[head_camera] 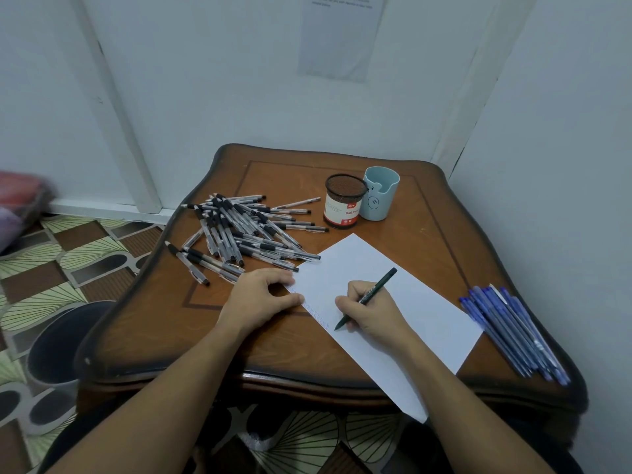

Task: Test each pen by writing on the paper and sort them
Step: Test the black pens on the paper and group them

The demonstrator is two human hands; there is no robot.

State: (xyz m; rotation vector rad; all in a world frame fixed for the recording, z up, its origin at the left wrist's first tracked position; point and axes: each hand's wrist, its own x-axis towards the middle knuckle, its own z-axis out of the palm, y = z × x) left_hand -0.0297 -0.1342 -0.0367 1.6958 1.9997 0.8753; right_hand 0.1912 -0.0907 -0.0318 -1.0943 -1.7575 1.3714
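Observation:
A white sheet of paper [393,302] lies at an angle on the brown wooden table [427,206], with a column of small blue marks along its left edge. My right hand [367,311] grips a dark green pen [371,294], its tip touching the paper near that edge. My left hand [261,297] rests on the paper's left edge, thumb and fingertips pressing it down. A heap of several clear pens with black grips [244,230] lies at the table's left. Several blue pens [513,331] lie in a bundle at the right edge.
A black mesh pen holder [343,201] and a light blue cup [379,193] stand side by side at the back of the table. A dark bin [65,340] stands on the patterned floor to the left. White walls close off the back and right.

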